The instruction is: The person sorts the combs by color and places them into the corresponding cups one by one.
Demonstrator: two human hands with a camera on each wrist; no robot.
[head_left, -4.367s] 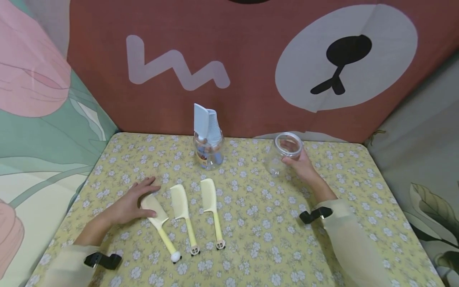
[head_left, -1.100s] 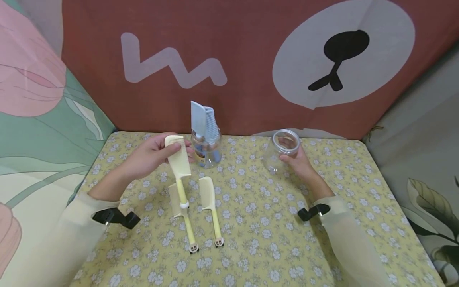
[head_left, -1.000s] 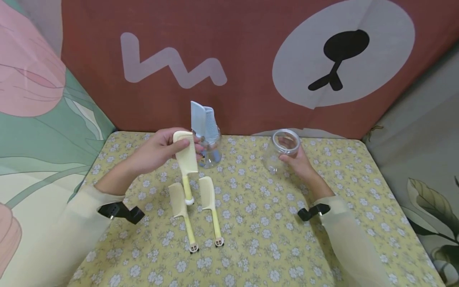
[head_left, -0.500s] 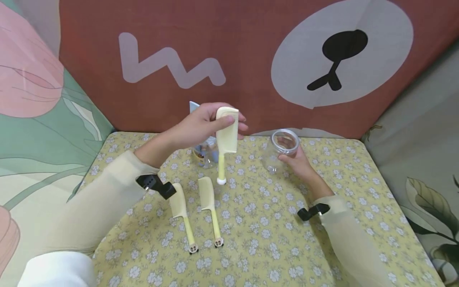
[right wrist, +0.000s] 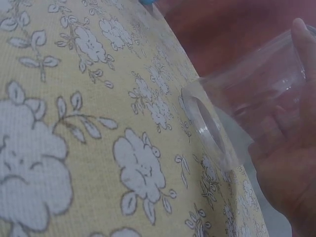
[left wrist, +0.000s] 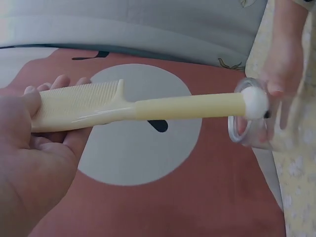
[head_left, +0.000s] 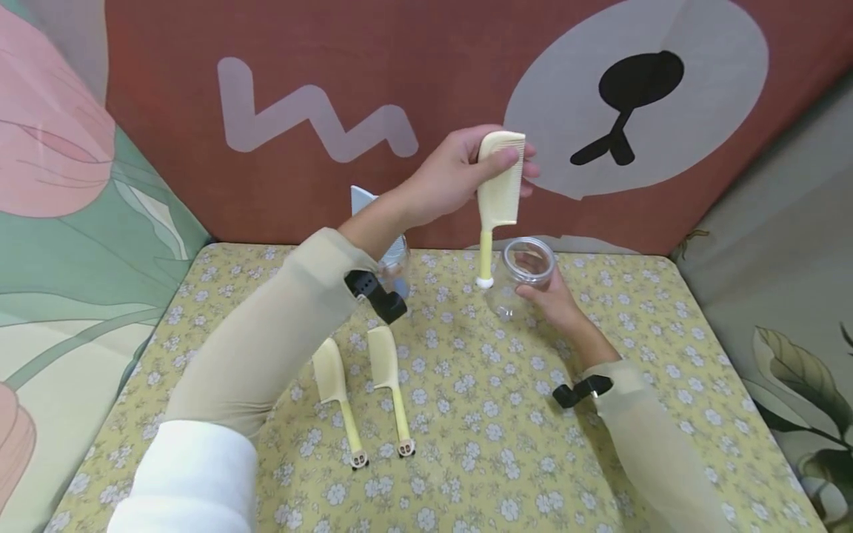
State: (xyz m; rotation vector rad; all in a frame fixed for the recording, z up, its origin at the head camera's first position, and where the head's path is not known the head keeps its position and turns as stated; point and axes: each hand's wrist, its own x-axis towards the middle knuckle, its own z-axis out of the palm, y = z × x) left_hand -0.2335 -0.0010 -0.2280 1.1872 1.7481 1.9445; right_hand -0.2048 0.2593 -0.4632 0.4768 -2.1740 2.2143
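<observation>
My left hand (head_left: pixel 453 178) pinches a cream comb (head_left: pixel 496 196) by its toothed end, thumb in front and fingers behind. Its yellow handle hangs downward, with a white ball tip beside the mouth of a clear jar (head_left: pixel 504 300) in the head view. My right hand (head_left: pixel 558 302) grips that jar around its right side, and the jar stands upright on the table. In the left wrist view the comb (left wrist: pixel 187 107) points its ball tip at the jar's rim; whether they touch I cannot tell. The right wrist view shows the clear jar wall (right wrist: pixel 256 84) against the right palm (right wrist: pixel 281 168).
Two more cream combs, a left one (head_left: pixel 329 370) and a right one (head_left: pixel 383 359), lie on the flowered tablecloth (head_left: pixel 466 459). Behind my left forearm stands another clear jar (head_left: pixel 400 285) with blue combs (head_left: pixel 360 198). A printed bear cloth (head_left: pixel 300 200) hangs along the back edge.
My left hand has picked up the leftmost cream comb from the table, raised it and carried it right, past the jar of blue combs. My right hand and its jar have stayed put.
</observation>
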